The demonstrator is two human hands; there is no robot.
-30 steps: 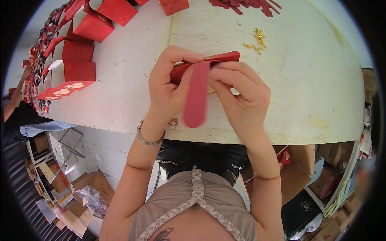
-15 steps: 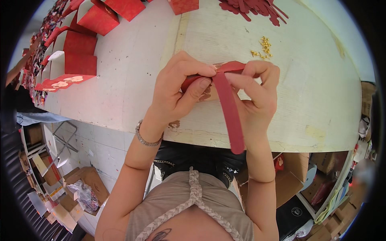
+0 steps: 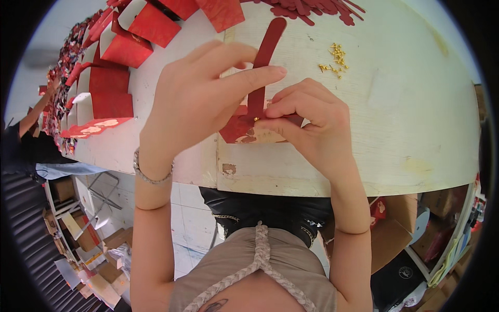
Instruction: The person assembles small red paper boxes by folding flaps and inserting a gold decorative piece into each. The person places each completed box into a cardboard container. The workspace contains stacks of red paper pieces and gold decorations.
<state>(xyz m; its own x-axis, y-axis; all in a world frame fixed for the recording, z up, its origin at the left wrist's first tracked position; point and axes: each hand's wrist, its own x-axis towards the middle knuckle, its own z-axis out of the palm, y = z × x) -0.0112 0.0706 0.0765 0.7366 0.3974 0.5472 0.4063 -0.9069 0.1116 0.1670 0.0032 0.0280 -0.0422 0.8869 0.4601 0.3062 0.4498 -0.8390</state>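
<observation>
A small red paper box (image 3: 238,130) with pale printed patterns lies near the table's front, partly covered by my hands. A long dark red strap (image 3: 265,49) rises from it, its rounded end pointing away from me. A gold paper fastener (image 3: 256,119) shows at the strap's lower end. My left hand (image 3: 200,93) has the strap between its fingers, one finger crossing in front of it and others reaching behind. With thumb and fingers closed, my right hand (image 3: 314,114) pinches the box's right side beside the fastener.
Loose gold fasteners (image 3: 335,60) lie beyond my right hand. A pile of dark red straps (image 3: 317,8) is at the far edge. Red boxes (image 3: 112,104) stand along the left side. Another person's arm (image 3: 39,109) reaches in at far left. A cardboard box (image 3: 392,234) sits below the table.
The strap, which hung toward me, now points away and up. My left hand has left the box edge and moved left and up to the strap. My right hand has come lower.
</observation>
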